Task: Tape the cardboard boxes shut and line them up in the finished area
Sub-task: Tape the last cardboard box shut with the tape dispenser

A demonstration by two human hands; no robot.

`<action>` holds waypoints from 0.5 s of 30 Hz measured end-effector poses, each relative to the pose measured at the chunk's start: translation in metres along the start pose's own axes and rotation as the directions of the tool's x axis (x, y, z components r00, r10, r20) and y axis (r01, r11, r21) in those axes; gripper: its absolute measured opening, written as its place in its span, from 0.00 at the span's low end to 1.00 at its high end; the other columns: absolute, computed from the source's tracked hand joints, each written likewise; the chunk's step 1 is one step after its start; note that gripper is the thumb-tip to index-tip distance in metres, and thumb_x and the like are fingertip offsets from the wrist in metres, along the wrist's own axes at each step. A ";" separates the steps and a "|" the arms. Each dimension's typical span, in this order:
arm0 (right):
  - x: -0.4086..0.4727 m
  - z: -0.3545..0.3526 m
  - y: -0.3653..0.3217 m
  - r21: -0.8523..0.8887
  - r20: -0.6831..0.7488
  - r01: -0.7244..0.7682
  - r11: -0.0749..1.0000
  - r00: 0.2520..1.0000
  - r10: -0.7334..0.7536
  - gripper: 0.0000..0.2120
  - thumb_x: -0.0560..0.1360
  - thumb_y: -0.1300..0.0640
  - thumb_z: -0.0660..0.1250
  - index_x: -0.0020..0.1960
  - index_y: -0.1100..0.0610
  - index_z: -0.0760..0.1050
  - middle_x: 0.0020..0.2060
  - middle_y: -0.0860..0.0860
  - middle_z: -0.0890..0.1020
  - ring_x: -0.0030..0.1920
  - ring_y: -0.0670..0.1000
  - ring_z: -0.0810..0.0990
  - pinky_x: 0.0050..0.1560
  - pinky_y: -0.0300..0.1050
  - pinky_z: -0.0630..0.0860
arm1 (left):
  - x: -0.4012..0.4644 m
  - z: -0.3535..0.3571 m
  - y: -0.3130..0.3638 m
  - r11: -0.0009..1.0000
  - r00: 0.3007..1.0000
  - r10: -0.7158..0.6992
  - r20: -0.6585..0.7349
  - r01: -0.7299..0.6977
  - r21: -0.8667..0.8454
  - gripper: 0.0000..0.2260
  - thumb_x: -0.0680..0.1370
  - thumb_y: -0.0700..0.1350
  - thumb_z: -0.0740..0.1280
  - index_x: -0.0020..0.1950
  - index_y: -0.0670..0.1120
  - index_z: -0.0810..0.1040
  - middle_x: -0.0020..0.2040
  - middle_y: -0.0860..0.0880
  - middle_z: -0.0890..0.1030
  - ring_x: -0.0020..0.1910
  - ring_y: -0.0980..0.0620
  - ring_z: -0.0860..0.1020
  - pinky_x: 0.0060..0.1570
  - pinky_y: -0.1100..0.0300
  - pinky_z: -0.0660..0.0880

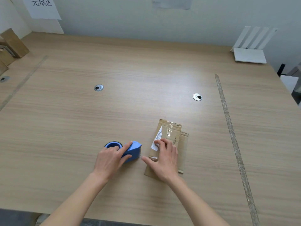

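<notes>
I see left hand point(112, 158) fingers curled around blue tape dispenser point(130, 150); right hand point(163, 162) fingers spread flat, pressing cardboard box point(169, 136) on tabletop point(146, 70).

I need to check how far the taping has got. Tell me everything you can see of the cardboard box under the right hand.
The cardboard box is brown, flattened and lies flat on the wooden table, long side pointing away from the person. Clear tape runs crinkled along its top, and a white barcode label sits on its left part. A second cardboard layer sticks out along its right edge. The right hand rests on its near half, fingers spread.
</notes>
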State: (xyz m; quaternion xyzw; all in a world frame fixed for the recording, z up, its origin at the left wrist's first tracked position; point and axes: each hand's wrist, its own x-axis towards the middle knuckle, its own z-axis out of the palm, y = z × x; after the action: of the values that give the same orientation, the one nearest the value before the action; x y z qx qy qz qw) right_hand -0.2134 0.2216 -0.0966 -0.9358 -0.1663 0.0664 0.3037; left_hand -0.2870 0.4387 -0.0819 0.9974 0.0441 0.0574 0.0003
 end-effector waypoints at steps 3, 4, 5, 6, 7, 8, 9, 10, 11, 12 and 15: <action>-0.004 -0.014 0.023 -0.033 0.057 0.165 0.986 0.985 -0.163 0.32 0.72 0.32 0.66 0.73 0.43 0.67 0.69 0.40 0.64 0.71 0.46 0.63 0.76 0.50 0.58 | -0.008 0.007 0.000 1.000 0.999 -0.002 -0.043 0.002 -0.015 0.24 0.76 0.60 0.56 0.69 0.56 0.78 0.27 0.51 0.68 0.22 0.49 0.68 0.27 0.61 0.58; -0.005 -0.015 0.028 -0.054 0.035 0.196 0.979 0.980 -0.194 0.30 0.73 0.34 0.67 0.72 0.42 0.68 0.69 0.39 0.65 0.71 0.46 0.64 0.76 0.50 0.59 | -0.010 0.009 0.001 1.000 0.998 -0.002 -0.057 0.001 -0.018 0.25 0.76 0.60 0.56 0.69 0.55 0.77 0.27 0.51 0.67 0.21 0.49 0.68 0.27 0.61 0.58; -0.007 -0.013 0.032 -0.069 0.003 0.213 0.975 0.977 -0.213 0.29 0.74 0.35 0.67 0.72 0.42 0.68 0.69 0.38 0.66 0.70 0.46 0.65 0.75 0.49 0.59 | -0.012 0.009 0.003 1.000 0.998 -0.004 -0.062 0.002 -0.022 0.25 0.75 0.60 0.56 0.69 0.55 0.77 0.26 0.51 0.67 0.21 0.49 0.67 0.27 0.61 0.58; -0.008 -0.011 0.034 -0.077 -0.030 0.222 0.972 0.974 -0.225 0.28 0.74 0.36 0.68 0.72 0.42 0.69 0.69 0.39 0.67 0.70 0.46 0.66 0.75 0.49 0.58 | -0.013 0.009 0.004 1.000 0.998 -0.012 -0.068 0.011 -0.023 0.25 0.75 0.60 0.56 0.70 0.55 0.77 0.26 0.51 0.67 0.21 0.49 0.68 0.27 0.61 0.59; -0.009 -0.007 0.035 -0.084 -0.057 0.229 0.970 0.971 -0.234 0.28 0.75 0.37 0.68 0.72 0.43 0.70 0.69 0.40 0.68 0.70 0.47 0.66 0.75 0.49 0.57 | -0.014 0.010 0.005 1.000 0.997 -0.022 -0.079 0.021 -0.020 0.26 0.75 0.60 0.56 0.70 0.55 0.77 0.26 0.51 0.67 0.21 0.48 0.69 0.28 0.61 0.60; -0.010 -0.004 0.036 -0.096 -0.076 0.236 0.967 0.967 -0.244 0.28 0.75 0.38 0.69 0.72 0.44 0.70 0.70 0.42 0.69 0.70 0.48 0.66 0.75 0.50 0.57 | -0.015 0.011 0.006 0.999 0.996 -0.037 -0.078 0.036 -0.015 0.26 0.75 0.61 0.56 0.70 0.55 0.76 0.27 0.51 0.69 0.23 0.48 0.70 0.29 0.60 0.63; -0.011 0.000 0.036 -0.120 -0.087 0.249 0.961 0.962 -0.260 0.28 0.75 0.39 0.70 0.72 0.45 0.70 0.70 0.44 0.70 0.70 0.49 0.65 0.75 0.51 0.56 | -0.016 0.011 0.006 0.999 0.996 -0.054 -0.071 0.053 -0.009 0.27 0.75 0.62 0.56 0.71 0.55 0.75 0.29 0.51 0.71 0.25 0.48 0.73 0.31 0.59 0.66; -0.011 0.003 0.037 -0.148 -0.092 0.262 0.954 0.956 -0.277 0.28 0.75 0.40 0.70 0.72 0.47 0.71 0.70 0.45 0.70 0.71 0.50 0.65 0.75 0.52 0.56 | -0.016 0.010 0.006 0.997 0.995 -0.074 -0.064 0.074 -0.002 0.29 0.75 0.64 0.57 0.72 0.54 0.74 0.34 0.51 0.75 0.30 0.47 0.75 0.36 0.56 0.70; -0.012 0.005 0.037 -0.165 -0.092 0.271 0.948 0.953 -0.289 0.29 0.75 0.40 0.71 0.72 0.47 0.71 0.70 0.46 0.70 0.71 0.50 0.65 0.75 0.52 0.56 | -0.015 0.009 0.008 0.996 0.993 -0.092 -0.080 0.093 0.002 0.29 0.75 0.65 0.58 0.73 0.54 0.73 0.40 0.50 0.78 0.35 0.47 0.77 0.41 0.53 0.72; -0.011 0.005 0.038 -0.164 -0.086 0.277 0.947 0.952 -0.293 0.29 0.74 0.40 0.71 0.72 0.48 0.70 0.71 0.46 0.70 0.71 0.50 0.65 0.75 0.53 0.56 | -0.014 0.007 0.011 0.995 0.988 -0.104 -0.116 0.104 0.001 0.30 0.75 0.66 0.60 0.73 0.53 0.73 0.47 0.48 0.79 0.41 0.46 0.78 0.45 0.51 0.73; -0.007 -0.005 0.042 -0.072 0.026 0.297 0.952 0.955 -0.296 0.34 0.74 0.38 0.70 0.76 0.46 0.66 0.75 0.45 0.65 0.76 0.48 0.60 0.78 0.53 0.51 | -0.004 -0.002 0.034 0.996 0.968 0.009 -0.251 -0.031 -0.082 0.26 0.76 0.63 0.62 0.71 0.52 0.75 0.61 0.45 0.77 0.52 0.46 0.77 0.54 0.50 0.73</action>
State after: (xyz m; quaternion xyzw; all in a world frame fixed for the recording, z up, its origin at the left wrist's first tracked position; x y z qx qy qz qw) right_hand -0.2078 0.1841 -0.1171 -0.9105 -0.3093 0.0207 0.2736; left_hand -0.2883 0.4048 -0.0807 0.9816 0.0311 0.1848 0.0366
